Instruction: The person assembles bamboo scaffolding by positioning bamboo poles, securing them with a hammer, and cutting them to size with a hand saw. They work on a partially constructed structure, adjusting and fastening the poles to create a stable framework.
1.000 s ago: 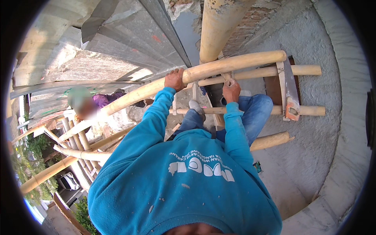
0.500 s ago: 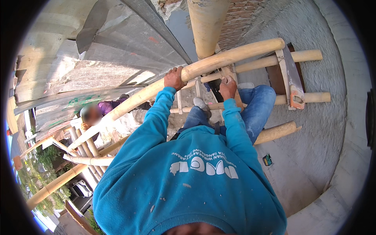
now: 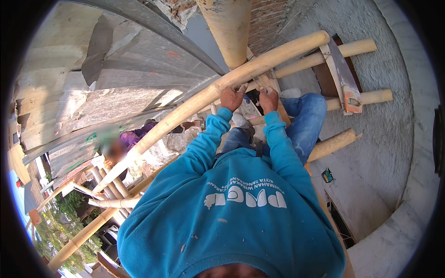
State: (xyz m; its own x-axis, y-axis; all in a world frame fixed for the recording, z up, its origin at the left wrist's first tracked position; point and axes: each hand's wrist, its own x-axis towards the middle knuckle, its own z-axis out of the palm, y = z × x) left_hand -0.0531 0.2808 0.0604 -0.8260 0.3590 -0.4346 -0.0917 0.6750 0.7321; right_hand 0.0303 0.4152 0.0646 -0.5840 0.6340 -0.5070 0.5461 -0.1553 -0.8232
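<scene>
A thick bamboo pole (image 3: pixel 185 105) runs diagonally in front of me, from upper right down to the left. My left hand (image 3: pixel 232 97) is just below it, fingers closed in a pinch. Close on its right, my right hand (image 3: pixel 269 100) is also pinched, beside a flat wooden piece (image 3: pixel 270 82). What the fingers hold is too small to make out. Behind the hands stands a thick upright bamboo post (image 3: pixel 228 34). A handsaw (image 3: pixel 340 65) with an orange handle hangs at the diagonal pole's right end.
Thinner bamboo poles (image 3: pixel 366 97) cross below at the right. Another person in a purple sleeve (image 3: pixel 134 135) is lower down at the left, near more bamboo framework (image 3: pixel 113 203). Metal sheeting (image 3: pixel 153 60) rises at the left; a rough grey wall (image 3: pixel 380 139) curves along the right.
My left hand has let go of the diagonal bamboo pole's top and moved right, close to my right hand. The right hand stays at nearly the same spot.
</scene>
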